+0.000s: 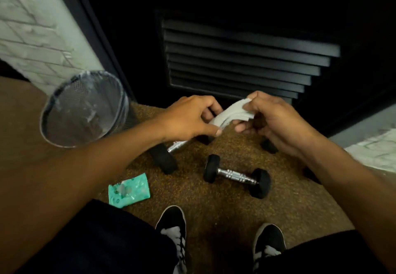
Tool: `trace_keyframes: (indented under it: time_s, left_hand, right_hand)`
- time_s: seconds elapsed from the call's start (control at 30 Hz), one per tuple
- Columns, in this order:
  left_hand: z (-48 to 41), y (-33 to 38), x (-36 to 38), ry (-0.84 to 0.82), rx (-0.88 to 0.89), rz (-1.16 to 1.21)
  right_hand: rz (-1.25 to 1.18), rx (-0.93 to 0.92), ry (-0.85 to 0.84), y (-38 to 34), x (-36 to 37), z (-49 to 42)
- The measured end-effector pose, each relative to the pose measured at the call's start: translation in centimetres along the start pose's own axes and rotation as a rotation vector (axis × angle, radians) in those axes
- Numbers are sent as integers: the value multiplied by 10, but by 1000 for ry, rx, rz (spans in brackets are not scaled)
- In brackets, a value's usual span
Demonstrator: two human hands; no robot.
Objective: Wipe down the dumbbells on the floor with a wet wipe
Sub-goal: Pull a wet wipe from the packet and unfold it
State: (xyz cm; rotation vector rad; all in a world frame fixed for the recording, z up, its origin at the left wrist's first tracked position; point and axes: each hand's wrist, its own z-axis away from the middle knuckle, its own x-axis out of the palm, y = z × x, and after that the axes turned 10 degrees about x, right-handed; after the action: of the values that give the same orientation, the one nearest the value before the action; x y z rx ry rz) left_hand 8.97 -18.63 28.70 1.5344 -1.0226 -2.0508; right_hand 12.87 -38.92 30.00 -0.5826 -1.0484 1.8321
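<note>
Down on the floor [192, 209] the small dumbbell [235, 175] lies crosswise beneath the wet wipe [231, 112], whose ends left hand [188, 119] and right hand [276, 121] each hold in a pinching grip.

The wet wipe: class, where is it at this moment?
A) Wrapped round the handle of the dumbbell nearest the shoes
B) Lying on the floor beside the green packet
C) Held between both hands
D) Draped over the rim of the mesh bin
C: the wet wipe is pinched at one end by the left hand and at the other by the right hand, up off the floor and clear of the near dumbbell.
</note>
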Motion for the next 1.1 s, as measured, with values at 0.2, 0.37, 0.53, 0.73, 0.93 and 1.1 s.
trace_keyframes:
  time_s: [0.2, 0.37, 0.53, 0.73, 0.93, 1.1]
  left_hand:
    - [-11, 41, 36, 8, 51, 179]
    - [-19, 58, 59, 31, 26, 295]
    - [-27, 51, 83, 87, -110, 558]
    - [-43, 63, 91, 190, -169, 713]
    - [-50, 70, 86, 244, -205, 857]
    - [-46, 68, 83, 244, -204, 960]
  right_hand:
    - [28, 21, 54, 7, -40, 36]
    - [-62, 78, 74, 34, -65, 47]
    - [-148, 84, 152, 46, -81, 43]
    - [-245, 43, 126, 42, -85, 37]
    - [-365, 43, 105, 37, -94, 43]
    - [-362, -4, 218, 39, -89, 44]
